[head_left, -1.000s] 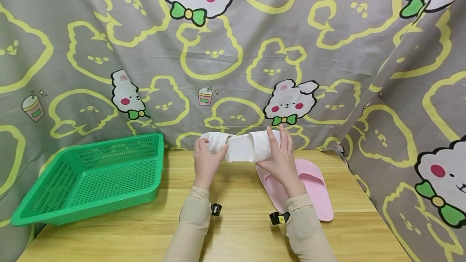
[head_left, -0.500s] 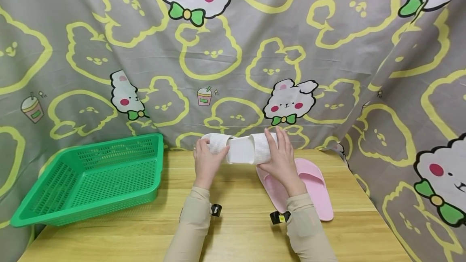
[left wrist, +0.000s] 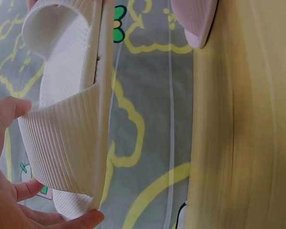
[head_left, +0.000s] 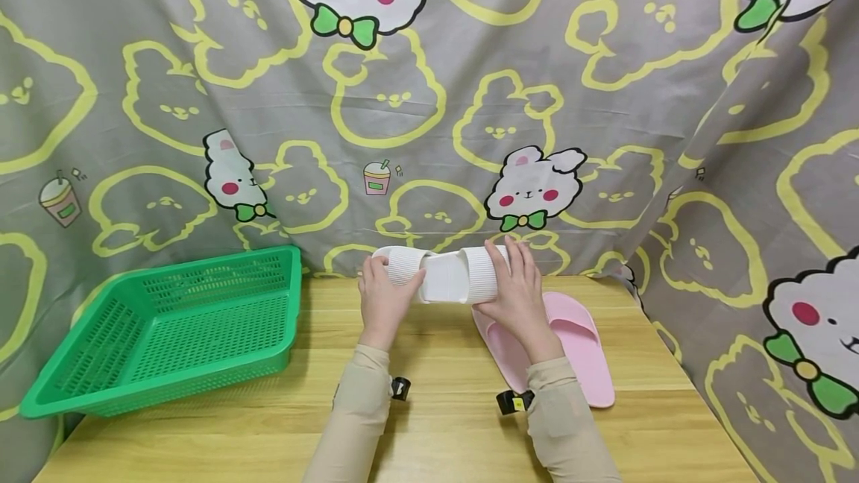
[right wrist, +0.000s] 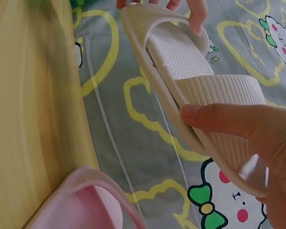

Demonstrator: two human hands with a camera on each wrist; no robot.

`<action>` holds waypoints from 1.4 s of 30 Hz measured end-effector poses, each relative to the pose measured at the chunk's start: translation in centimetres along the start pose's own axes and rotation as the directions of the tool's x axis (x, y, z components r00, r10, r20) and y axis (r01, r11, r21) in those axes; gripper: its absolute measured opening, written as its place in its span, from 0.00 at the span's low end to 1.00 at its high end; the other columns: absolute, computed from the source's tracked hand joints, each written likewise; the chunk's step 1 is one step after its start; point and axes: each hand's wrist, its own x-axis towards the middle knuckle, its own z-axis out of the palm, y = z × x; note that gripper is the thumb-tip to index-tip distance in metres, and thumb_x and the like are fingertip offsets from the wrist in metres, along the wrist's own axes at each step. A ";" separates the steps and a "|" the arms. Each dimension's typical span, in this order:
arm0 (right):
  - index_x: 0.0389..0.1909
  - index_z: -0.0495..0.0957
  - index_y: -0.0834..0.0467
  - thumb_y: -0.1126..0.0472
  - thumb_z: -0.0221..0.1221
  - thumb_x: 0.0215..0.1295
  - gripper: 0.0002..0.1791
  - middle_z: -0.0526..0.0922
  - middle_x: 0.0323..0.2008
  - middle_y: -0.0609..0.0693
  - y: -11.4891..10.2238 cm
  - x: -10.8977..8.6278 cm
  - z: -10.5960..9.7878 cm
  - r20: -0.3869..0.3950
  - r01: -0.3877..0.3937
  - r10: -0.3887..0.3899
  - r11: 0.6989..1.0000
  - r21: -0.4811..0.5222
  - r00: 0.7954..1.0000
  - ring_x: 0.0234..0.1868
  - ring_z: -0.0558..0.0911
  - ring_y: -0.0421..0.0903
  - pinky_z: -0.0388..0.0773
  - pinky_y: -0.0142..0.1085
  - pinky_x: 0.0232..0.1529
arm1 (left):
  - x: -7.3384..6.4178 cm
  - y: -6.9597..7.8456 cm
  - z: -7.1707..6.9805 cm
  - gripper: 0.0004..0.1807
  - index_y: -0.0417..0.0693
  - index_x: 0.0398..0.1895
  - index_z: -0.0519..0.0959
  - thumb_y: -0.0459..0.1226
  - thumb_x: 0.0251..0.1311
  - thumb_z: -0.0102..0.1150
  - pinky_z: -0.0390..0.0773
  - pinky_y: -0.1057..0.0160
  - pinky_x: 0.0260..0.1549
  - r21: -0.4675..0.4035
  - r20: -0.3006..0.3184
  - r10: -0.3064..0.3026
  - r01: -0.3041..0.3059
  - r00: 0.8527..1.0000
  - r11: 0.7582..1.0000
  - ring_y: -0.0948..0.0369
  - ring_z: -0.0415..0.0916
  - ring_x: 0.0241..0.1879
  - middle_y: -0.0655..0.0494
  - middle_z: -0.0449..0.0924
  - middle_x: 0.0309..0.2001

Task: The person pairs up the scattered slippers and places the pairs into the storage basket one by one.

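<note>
A pair of white slippers (head_left: 446, 278) is held above the far part of the table. They overlap lengthwise, with a ribbed strap at each end and two sole edges showing against each other in the right wrist view. My left hand (head_left: 385, 304) grips the left end, its thumb at the strap (left wrist: 62, 143) and fingers reaching round the toe. At the other end, my right hand (head_left: 517, 304) holds the second slipper, the thumb (right wrist: 214, 117) lying along the strap's edge and sole. Behind my right wrist, pink slippers (head_left: 582, 360) lie on the table, partly hidden by that arm.
A green perforated basket (head_left: 291, 311) stands at the left of the wooden table (head_left: 436, 431). A grey patterned curtain (head_left: 416, 162) hangs right behind the table's far edge and along its right side. Black wrist straps (head_left: 515, 402) are on both forearms.
The white slippers have dipped slightly toward the table between both hands. The grip stays the same; the basket and pink slippers have not moved.
</note>
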 end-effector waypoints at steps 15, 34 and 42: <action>0.65 0.54 0.44 0.44 0.73 0.22 0.60 0.56 0.65 0.56 -0.7 0.0 0.2 -0.078 0.040 -0.040 0.999 -0.003 0.996 0.67 0.51 0.56 0.57 0.55 0.60 | -0.1 0.2 0.3 0.42 0.49 0.50 0.63 0.66 0.37 0.59 0.72 0.49 0.43 0.010 0.001 0.001 -0.001 1.000 1.000 0.43 0.64 0.50 0.50 0.60 0.58; 0.64 0.56 0.44 0.44 0.74 0.23 0.59 0.56 0.65 0.56 -0.8 -0.2 0.2 -0.088 0.053 -0.052 0.998 0.016 0.995 0.66 0.51 0.57 0.57 0.55 0.60 | -0.2 0.0 0.2 0.54 0.56 0.67 0.52 0.71 0.37 0.53 0.69 0.42 0.49 0.057 0.073 -0.021 0.017 0.997 0.998 0.40 0.54 0.61 0.43 0.49 0.67; 0.64 0.56 0.45 0.43 0.74 0.23 0.59 0.56 0.65 0.56 -0.8 -0.2 0.2 -0.096 0.061 -0.060 0.998 0.017 0.994 0.66 0.52 0.57 0.57 0.55 0.59 | -0.3 0.1 0.1 0.55 0.58 0.68 0.49 0.72 0.37 0.52 0.70 0.41 0.47 0.067 0.088 -0.030 0.024 0.996 0.997 0.40 0.53 0.61 0.43 0.47 0.67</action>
